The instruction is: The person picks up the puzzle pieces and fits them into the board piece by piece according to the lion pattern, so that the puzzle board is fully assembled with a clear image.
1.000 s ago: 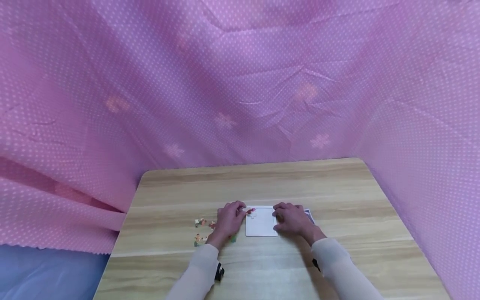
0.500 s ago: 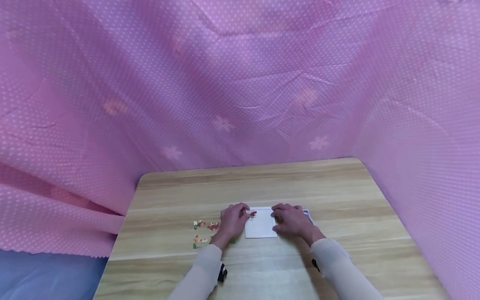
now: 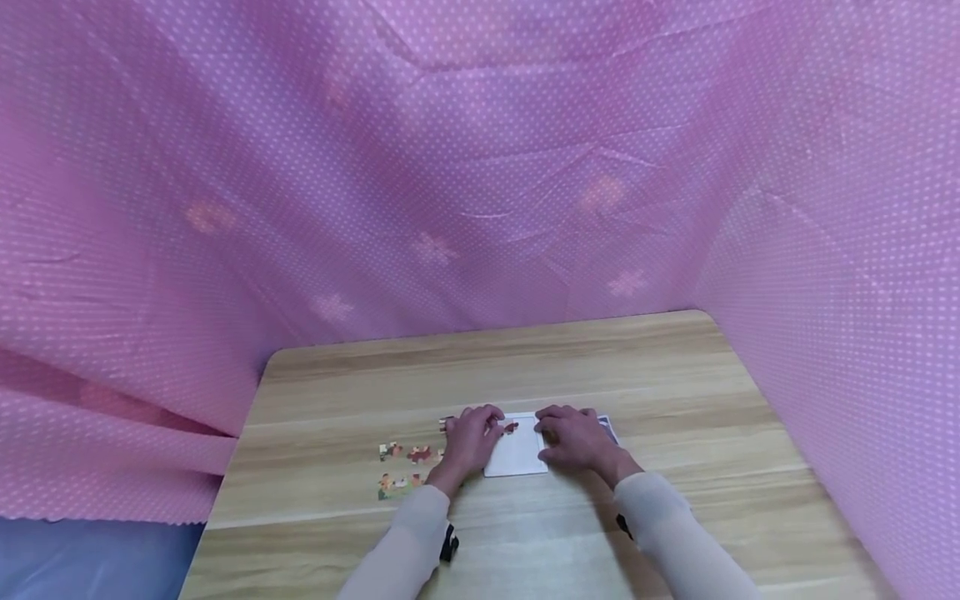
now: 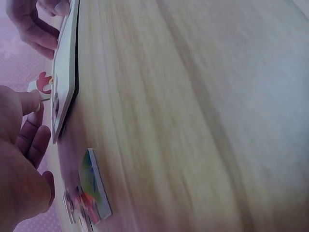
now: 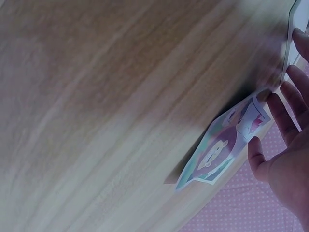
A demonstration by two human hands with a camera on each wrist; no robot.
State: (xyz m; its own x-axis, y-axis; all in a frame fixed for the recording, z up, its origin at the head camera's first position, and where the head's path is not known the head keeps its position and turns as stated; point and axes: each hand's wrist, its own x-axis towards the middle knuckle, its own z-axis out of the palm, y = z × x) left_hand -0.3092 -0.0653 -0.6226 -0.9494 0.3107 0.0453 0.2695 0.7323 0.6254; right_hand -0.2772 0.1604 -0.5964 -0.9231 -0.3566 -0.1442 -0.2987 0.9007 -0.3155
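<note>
My left hand (image 3: 471,440) pinches a jigsaw puzzle piece (image 4: 44,83) with a red figure between thumb and fingertips. In the head view the piece overlaps the upper left corner of a white puzzle tray (image 3: 516,457). My right hand (image 3: 576,437) lies along the tray's right side, fingertips and thumb at its rim. The right wrist view shows that hand's fingers (image 5: 285,113) relaxed and spread. A picture card (image 5: 219,145) lies beside the tray, partly covered by the right hand in the head view.
Several loose puzzle pieces (image 3: 420,454) lie on the wooden table (image 3: 330,400) left of the tray, some hidden behind the left hand and forearm. A pink dotted curtain (image 3: 480,183) surrounds the table's back and sides.
My left hand has shifted rightward over the tray's upper left corner with the puzzle piece. The right hand stays at the tray's right rim. The head view has turned slightly.
</note>
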